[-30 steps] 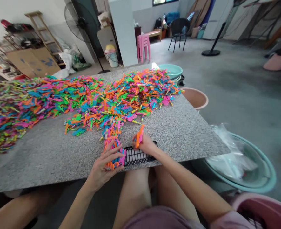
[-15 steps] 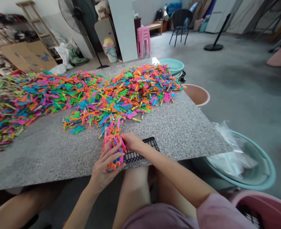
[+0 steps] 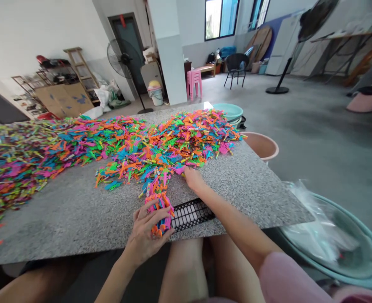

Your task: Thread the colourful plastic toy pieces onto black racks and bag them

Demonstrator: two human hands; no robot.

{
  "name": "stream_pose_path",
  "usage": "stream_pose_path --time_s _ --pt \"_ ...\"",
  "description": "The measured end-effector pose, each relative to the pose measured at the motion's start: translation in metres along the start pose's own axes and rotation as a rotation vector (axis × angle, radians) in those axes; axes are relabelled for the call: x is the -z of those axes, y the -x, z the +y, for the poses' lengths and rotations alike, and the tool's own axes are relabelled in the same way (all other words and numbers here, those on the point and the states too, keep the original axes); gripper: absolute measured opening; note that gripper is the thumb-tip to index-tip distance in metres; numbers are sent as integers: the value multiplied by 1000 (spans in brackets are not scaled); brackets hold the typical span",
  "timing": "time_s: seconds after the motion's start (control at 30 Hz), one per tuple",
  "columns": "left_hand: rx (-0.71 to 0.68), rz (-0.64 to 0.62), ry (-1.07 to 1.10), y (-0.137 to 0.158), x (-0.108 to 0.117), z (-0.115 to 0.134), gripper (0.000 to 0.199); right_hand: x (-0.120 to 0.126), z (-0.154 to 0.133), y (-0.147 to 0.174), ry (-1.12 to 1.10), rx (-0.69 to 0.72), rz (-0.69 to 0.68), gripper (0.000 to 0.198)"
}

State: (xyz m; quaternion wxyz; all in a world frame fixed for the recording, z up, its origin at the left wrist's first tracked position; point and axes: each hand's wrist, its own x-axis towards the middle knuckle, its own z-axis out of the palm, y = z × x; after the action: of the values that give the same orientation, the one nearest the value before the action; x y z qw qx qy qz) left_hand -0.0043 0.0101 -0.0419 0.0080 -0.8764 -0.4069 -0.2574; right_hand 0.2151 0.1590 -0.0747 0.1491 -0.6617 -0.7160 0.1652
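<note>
My left hand [image 3: 150, 227] curves round a cluster of small bright plastic pieces [image 3: 160, 212] at the left end of a black mesh basket [image 3: 188, 215]. Its fingers lie across the top and its thumb is on the near side. Farther forward, my right hand [image 3: 194, 182] has its fingers pinched at a pink plastic piece [image 3: 180, 170] on the near edge of a big pile [image 3: 186, 139]. The fingertips are partly hidden. Pink, orange, blue and green pieces, some with yellow tubes, make up the pile, and a strip of them reaches down to the cluster.
The speckled stone table [image 3: 242, 185] ends close to my legs. More mixed pieces [image 3: 18, 164] are heaped at the left. Past the right edge stand a brown tub [image 3: 263, 145], a turquoise basin [image 3: 228, 110] and a large basin [image 3: 370, 248] with clear plastic bags [image 3: 318, 231].
My right hand has moved from the cluster in the basket forward to the pile's edge, uncovering more of the basket. My left hand stays on the cluster. The view has tilted up.
</note>
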Motion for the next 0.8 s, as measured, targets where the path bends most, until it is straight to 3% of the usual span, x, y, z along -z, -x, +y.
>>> stream_pose_path --time_s 0.1,0.2,0.3,0.4,0.53,0.8 --pt "17 -34 39 -5 6 5 41 -6 6 23 -196 5 -68 11" --pt "34 -175 41 -15 18 12 45 -20 12 67 -506 66 -170 9" --pt "70 -342 -44 -29 28 20 56 -35 13 104 -651 100 -131 9" --pt "67 -432 -146 -37 31 25 47 -44 12 117 -663 81 -44 8" --pt "56 -435 -164 -35 29 23 36 -41 9 119 -636 86 -10 7" --pt "105 -391 -84 -29 27 24 33 -39 -25 150 -578 157 -154 7"
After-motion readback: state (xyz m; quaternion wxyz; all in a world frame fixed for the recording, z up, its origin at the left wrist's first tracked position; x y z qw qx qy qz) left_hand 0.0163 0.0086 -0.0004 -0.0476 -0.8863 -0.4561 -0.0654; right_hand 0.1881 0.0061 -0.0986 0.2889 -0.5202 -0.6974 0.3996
